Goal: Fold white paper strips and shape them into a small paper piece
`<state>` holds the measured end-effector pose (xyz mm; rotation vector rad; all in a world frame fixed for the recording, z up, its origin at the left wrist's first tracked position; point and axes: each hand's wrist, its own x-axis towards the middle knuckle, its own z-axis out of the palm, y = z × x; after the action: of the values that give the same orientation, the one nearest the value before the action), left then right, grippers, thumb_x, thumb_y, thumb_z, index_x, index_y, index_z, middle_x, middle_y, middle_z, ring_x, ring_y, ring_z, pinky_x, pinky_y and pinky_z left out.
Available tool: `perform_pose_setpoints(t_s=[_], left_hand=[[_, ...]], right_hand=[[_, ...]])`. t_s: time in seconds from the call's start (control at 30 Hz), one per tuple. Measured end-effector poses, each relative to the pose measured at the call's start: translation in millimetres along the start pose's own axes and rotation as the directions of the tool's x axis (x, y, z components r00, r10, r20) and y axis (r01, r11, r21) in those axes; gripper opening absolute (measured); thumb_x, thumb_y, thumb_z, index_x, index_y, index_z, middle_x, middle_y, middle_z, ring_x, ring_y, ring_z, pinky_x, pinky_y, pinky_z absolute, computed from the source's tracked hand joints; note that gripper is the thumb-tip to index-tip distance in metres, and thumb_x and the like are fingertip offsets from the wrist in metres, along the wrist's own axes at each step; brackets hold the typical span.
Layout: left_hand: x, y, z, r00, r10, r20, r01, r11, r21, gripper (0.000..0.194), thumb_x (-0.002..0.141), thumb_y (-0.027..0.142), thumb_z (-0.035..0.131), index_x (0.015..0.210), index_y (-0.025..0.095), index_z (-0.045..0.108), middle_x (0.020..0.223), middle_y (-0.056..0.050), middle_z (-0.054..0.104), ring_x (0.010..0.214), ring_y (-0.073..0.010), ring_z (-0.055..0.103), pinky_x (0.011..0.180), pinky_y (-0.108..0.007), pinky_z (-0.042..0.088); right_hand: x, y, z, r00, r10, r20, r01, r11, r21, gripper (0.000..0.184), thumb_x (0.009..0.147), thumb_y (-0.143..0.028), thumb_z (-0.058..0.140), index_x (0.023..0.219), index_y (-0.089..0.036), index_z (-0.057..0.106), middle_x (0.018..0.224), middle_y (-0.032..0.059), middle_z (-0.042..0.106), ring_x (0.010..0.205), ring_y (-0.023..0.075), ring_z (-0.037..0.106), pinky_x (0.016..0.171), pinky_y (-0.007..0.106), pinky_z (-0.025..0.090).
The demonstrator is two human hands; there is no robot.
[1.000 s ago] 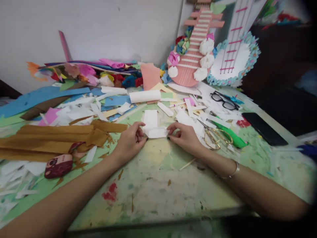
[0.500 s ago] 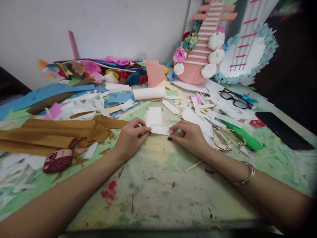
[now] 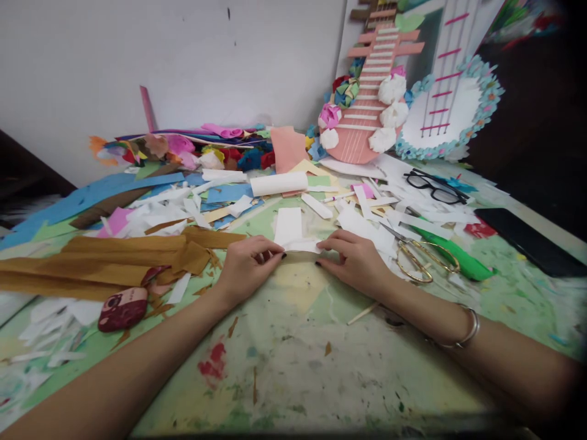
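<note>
A small strip of white paper (image 3: 301, 246) stretches between my two hands above the table, its near edge slightly curved. My left hand (image 3: 251, 264) pinches the strip's left end between thumb and fingers. At the other end, the fingers of my right hand (image 3: 355, 260) touch the strip, with the thumb a little lower. Just behind it lies a flat white paper rectangle (image 3: 288, 223); whether the two are joined I cannot tell. Gold-handled scissors (image 3: 419, 260) rest right of my right hand. Brown crepe paper (image 3: 119, 260) spreads left of my left hand.
A white paper roll (image 3: 279, 184) lies beyond the hands among paper scraps. Black glasses (image 3: 435, 186), a phone (image 3: 529, 241) and a green paper piece (image 3: 458, 256) are at right. A dark red case (image 3: 123, 310) sits at left. Paper instruments (image 3: 362, 137) lean against the wall.
The view has shifted slightly. The strip between my fingers now shows a narrower, more curved face than before. Both hands stay at its ends.
</note>
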<state>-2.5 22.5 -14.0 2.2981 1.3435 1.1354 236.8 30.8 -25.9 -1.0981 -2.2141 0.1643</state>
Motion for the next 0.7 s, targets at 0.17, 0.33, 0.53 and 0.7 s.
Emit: perform_pose_setpoints(t_s=[0.17,0.33,0.53,0.7], left_hand=[[-0.4,1.1,-3.4,0.998,0.027,0.060,-0.022,0.996,-0.082,0.009,0.079,0.020,0.064,0.078,0.017,0.072,0.070,-0.002,0.068,0.051,-0.0071,0.051,0.048,-0.018,0.042],[-4.7,-2.5,-8.4,0.981,0.162,0.110,-0.162,0.987,-0.010,0.011,0.080,0.019,0.064,0.079,0.020,0.075,0.075,-0.003,0.067,0.056,-0.0071,0.054,0.050,-0.017,0.041],[-11.0,-4.3,-11.7,0.954,0.223,0.200,-0.228,0.974,0.003,0.014,0.082,0.017,0.061,0.083,0.020,0.075,0.080,-0.004,0.067,0.067,-0.0101,0.061,0.058,-0.019,0.046],[-12.9,-2.7,-10.9,0.957,0.201,0.212,-0.205,0.979,-0.001,0.015,0.082,0.019,0.060,0.084,0.021,0.074,0.083,-0.005,0.068,0.074,-0.0130,0.064,0.064,-0.022,0.050]], right_hand=[[-1.4,0.1,-1.7,0.996,-0.070,-0.046,0.067,0.996,-0.066,0.019,0.083,-0.015,0.054,0.089,-0.018,0.072,0.088,0.0063,0.067,0.061,0.0099,0.054,0.057,0.023,0.042],[-7.7,3.3,-6.2,0.990,-0.125,0.061,0.129,0.990,-0.052,0.021,0.087,-0.018,0.054,0.093,-0.020,0.074,0.088,0.0064,0.067,0.068,0.0119,0.059,0.058,0.023,0.043],[-13.5,3.6,-14.1,0.977,-0.124,0.175,0.112,0.991,0.077,0.022,0.089,-0.020,0.055,0.096,-0.021,0.076,0.086,0.0055,0.068,0.068,0.0114,0.061,0.059,0.022,0.044],[-9.7,-1.1,-18.4,0.982,-0.023,0.185,-0.016,0.978,0.210,0.015,0.083,-0.018,0.061,0.087,-0.020,0.076,0.080,0.0035,0.070,0.060,0.0087,0.058,0.055,0.021,0.043]])
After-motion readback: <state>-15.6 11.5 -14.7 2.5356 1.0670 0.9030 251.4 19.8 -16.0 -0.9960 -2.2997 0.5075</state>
